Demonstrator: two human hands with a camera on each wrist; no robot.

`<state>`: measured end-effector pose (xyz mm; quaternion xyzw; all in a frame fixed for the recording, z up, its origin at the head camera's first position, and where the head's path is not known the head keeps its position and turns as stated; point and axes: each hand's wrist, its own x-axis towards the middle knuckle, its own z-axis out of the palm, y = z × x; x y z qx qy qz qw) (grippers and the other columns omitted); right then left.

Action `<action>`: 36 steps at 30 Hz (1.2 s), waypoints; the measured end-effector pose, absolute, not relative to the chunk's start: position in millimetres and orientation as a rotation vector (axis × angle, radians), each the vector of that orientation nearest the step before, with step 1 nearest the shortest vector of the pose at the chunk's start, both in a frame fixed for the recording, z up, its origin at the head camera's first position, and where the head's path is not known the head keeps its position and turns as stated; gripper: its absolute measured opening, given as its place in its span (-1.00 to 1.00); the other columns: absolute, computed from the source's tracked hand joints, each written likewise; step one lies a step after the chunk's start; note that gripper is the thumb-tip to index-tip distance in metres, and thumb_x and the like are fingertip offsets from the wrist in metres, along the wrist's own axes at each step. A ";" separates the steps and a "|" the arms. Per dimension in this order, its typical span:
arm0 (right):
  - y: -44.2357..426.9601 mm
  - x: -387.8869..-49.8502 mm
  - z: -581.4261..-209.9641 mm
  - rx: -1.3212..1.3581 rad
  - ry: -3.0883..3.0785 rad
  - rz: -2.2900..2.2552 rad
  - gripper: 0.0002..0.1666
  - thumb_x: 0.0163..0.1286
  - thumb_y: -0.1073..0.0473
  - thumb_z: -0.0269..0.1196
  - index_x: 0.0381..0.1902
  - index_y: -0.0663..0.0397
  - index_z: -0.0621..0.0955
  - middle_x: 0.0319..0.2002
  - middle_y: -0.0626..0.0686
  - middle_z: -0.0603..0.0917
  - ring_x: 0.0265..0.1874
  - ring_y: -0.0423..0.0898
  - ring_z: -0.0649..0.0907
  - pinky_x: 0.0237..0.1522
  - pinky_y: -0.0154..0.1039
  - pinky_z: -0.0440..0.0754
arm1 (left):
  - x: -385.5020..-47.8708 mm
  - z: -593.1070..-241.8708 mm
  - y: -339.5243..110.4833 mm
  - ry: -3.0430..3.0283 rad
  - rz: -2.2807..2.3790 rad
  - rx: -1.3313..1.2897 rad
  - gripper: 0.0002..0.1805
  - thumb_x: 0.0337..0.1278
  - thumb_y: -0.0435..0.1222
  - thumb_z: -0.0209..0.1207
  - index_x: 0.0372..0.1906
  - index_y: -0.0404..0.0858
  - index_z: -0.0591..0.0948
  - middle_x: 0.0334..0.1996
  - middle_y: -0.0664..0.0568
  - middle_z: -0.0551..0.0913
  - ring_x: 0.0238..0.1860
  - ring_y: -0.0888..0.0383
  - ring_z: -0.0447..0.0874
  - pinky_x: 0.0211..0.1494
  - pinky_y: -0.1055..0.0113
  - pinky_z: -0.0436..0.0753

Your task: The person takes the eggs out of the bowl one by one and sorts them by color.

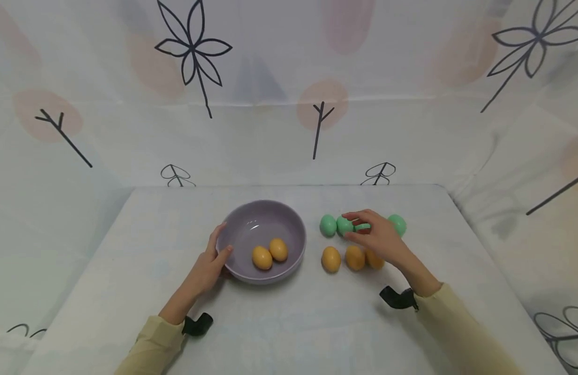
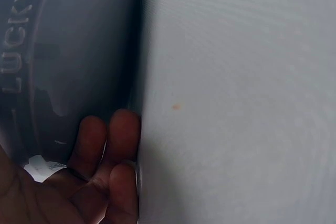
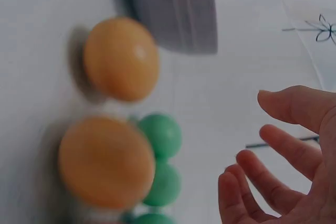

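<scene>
A purple-grey bowl [image 1: 256, 219] stands on the table with two orange-yellow eggs [image 1: 262, 258] inside. My left hand [image 1: 209, 265] holds its left side, thumb over the rim and fingers against the outer wall; the left wrist view shows those fingertips [image 2: 124, 135] low on the bowl, by the tabletop. Over the eggs right of the bowl hovers my right hand [image 1: 378, 237], fingers spread and loosely bent, holding nothing. Beneath and around it lie a row of several green eggs [image 1: 328, 225] and a nearer row of three orange-yellow eggs [image 1: 331, 259], both partly hidden by the hand.
A white cloth covers the table [image 1: 289, 323]. Behind it and at both sides hang pale cloth walls [image 1: 270, 140] with line-drawn plants. Dark wrist mounts [image 1: 198, 324] sit at both of the person's cuffs.
</scene>
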<state>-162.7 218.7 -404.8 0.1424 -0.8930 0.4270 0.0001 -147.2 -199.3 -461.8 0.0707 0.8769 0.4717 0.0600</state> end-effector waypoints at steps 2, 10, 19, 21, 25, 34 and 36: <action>204.3 -167.0 -402.2 0.492 -2.777 1.387 -0.50 0.35 0.16 0.37 0.21 0.17 0.59 0.12 0.21 0.57 0.07 0.17 0.59 0.07 0.01 0.58 | -146.8 -462.0 -199.5 2.657 1.431 0.217 -0.32 0.54 0.01 -0.08 0.58 0.14 -0.06 -0.51 -0.18 0.54 -0.49 0.07 0.63 -0.26 0.21 0.61; 152.6 -185.6 -391.3 0.762 -2.773 1.432 -0.59 0.37 0.13 0.36 0.13 0.10 0.64 0.05 0.06 0.64 0.01 -0.03 0.62 0.02 -0.11 0.60 | -148.1 -463.0 -199.3 2.658 1.437 0.220 -0.33 0.55 0.00 -0.08 0.58 0.12 -0.05 -0.32 -0.32 0.62 -0.47 0.06 0.64 -0.22 0.18 0.59; 110.1 -209.9 -376.7 1.072 -2.850 1.382 -0.59 0.39 0.17 0.32 0.15 0.19 0.63 0.03 0.11 0.67 -0.01 -0.09 0.61 0.05 -0.11 0.56 | -147.8 -461.8 -200.1 2.722 1.394 0.268 -0.32 0.55 0.00 -0.08 0.58 0.06 -0.06 0.21 -0.54 0.39 -0.04 -0.16 0.54 0.16 -0.09 0.42; 102.4 -215.1 -375.1 1.096 -2.894 1.374 -0.59 0.38 0.17 0.31 0.15 0.16 0.64 0.04 0.10 0.68 0.00 -0.09 0.62 0.07 -0.14 0.54 | -148.3 -461.8 -199.9 2.720 1.391 0.273 -0.31 0.55 -0.01 -0.08 0.58 0.06 -0.06 0.22 -0.54 0.38 -0.02 -0.18 0.54 0.19 -0.12 0.40; 85.3 -224.5 -370.5 1.140 -2.983 1.396 -0.58 0.40 0.13 0.28 0.17 0.14 0.63 0.03 0.06 0.67 0.00 -0.06 0.63 0.01 -0.19 0.57 | -149.1 -461.5 -200.1 2.743 1.379 0.274 -0.32 0.55 -0.01 -0.08 0.58 0.06 -0.05 0.25 -0.54 0.36 0.02 -0.18 0.49 0.24 -0.15 0.34; 58.2 -239.9 -369.5 1.192 -3.196 1.553 -0.53 0.47 0.00 0.21 0.22 0.11 0.60 0.06 -0.01 0.64 0.08 0.04 0.61 -0.10 -0.13 0.65 | -148.7 -461.8 -199.4 2.688 1.400 0.222 -0.33 0.55 0.02 -0.10 0.57 0.14 -0.06 -0.38 -0.27 0.63 -0.42 0.04 0.65 -0.08 0.11 0.54; 54.6 -242.2 -370.2 1.225 -3.256 1.520 -0.51 0.48 -0.04 0.19 0.23 0.10 0.59 0.09 -0.03 0.63 0.09 -0.04 0.59 -0.08 -0.14 0.64 | -148.1 -460.7 -199.7 2.698 1.388 0.226 -0.33 0.55 0.04 -0.10 0.57 0.13 -0.06 -0.51 -0.16 0.60 -0.46 0.07 0.63 -0.08 0.12 0.50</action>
